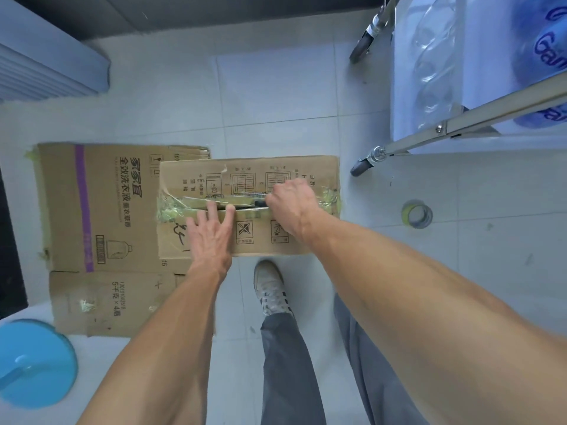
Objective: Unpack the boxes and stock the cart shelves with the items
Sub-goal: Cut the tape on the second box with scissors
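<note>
Both forearms reach down from the near edge of the view toward the floor (276, 96), where the work lies. At the far left a blue bowl (33, 363) sits by the near-left corner, and beside it a flattened carton (101, 210) lies spread on the tiles. Partly over its right edge stands the sealed box (248, 237), taped along the centre seam. The left hand (210, 231) presses flat, fingers straight, on the near flap with fingertips at the split; the right hand (291, 204) grips a dark tool, seemingly a cutter, at the seam. Opening is in hand; next the flaps need parting. Right of the box a tape roll (417, 214) lies apart, and the cart (460, 124) stands beyond, with bare tiles between.
</note>
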Demonstrator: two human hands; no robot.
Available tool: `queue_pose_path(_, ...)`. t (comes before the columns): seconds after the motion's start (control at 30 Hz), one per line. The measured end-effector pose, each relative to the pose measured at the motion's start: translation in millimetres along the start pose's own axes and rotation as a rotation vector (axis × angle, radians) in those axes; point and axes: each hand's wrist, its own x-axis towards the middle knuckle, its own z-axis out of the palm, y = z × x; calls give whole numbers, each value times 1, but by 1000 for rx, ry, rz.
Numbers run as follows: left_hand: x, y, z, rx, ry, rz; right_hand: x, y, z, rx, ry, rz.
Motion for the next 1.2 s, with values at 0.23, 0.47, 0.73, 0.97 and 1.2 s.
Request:
queue_pose_path(0.23, -8, 15, 0, 2, -36, -78, -10, 8, 5, -52, 59, 43)
queue_pose_path(0.47, 3, 23, -7, -9, -56, -100, -32, 66, 18, 105, 12, 245)
queue_pose_path(0.73, 22, 45, -42, -390, 40, -244, -35, 71, 47, 489, 195, 505)
queue_pose_path(0.97, 14, 63, -38, -570, 278, 45, -26, 72, 41, 358, 200, 275)
queue_pose_path(1.2, 25, 95, -55, -633, 204, -43, -34, 77, 44, 199, 213, 36)
